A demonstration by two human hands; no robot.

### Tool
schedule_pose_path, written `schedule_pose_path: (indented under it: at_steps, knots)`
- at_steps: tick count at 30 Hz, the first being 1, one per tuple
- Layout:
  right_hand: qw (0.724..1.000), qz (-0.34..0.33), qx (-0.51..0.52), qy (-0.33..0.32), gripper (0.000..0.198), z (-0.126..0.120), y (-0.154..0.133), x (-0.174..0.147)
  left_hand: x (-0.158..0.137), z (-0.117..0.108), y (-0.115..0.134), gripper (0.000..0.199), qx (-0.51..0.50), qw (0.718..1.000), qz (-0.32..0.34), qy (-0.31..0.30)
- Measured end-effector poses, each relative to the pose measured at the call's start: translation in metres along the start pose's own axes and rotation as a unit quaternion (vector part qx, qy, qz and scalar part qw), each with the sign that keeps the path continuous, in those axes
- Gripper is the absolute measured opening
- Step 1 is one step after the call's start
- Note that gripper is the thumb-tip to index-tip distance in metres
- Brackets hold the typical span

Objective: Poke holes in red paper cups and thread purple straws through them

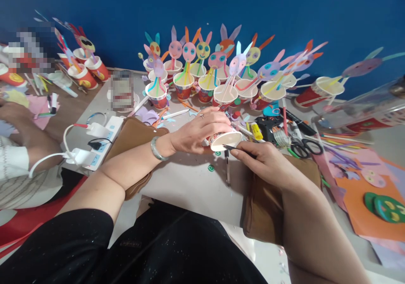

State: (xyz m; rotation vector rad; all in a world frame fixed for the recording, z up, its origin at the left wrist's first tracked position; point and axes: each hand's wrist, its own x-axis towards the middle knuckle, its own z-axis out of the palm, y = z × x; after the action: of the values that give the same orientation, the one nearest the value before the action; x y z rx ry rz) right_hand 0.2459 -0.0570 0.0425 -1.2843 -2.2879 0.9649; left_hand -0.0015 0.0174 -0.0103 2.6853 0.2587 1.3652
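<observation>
My left hand [202, 128] is wrapped around a paper cup [225, 140], tipped so its open white mouth faces me. My right hand [267, 159] pinches a slim black tool [232, 148] with a pointed tip; whether it is a pen or a blade I cannot tell. The tip lies at the mouth of the cup. On the table just below lies a pen [228, 172] with a dark upper end, and a small green round piece [211, 168] sits left of it. My left hand hides most of the cup's outer wall.
Several red paper cups [157, 96] with paper animal heads on straws line the blue wall. Scissors [305, 147], a black glue gun [268, 125] and a yellow marker [256, 131] lie right. A power strip [107, 142] stands left, near another person's arm [19, 121]. Orange paper [360, 208] lies far right.
</observation>
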Motion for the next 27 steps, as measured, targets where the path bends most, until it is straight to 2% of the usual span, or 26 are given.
schedule_pose_path:
  at_steps: [13, 21, 27]
  knots:
    - [1.0, 0.018, 0.0, 0.005, 0.05, -0.0002, -0.0018, -0.0019, 0.0048, -0.0007, 0.0003, 0.055, -0.043, 0.998, 0.011, 0.04]
    - [1.0, 0.017, 0.012, 0.005, 0.056, 0.0017, -0.0013, 0.0005, 0.0054, -0.0011, -0.0041, 0.059, -0.044, 0.998, 0.019, 0.04]
    - [0.996, 0.032, 0.037, 0.076, 0.056, 0.001, -0.0024, 0.0015, 0.0066, -0.0022, -0.0018, 0.054, -0.026, 0.998, 0.006, 0.054]
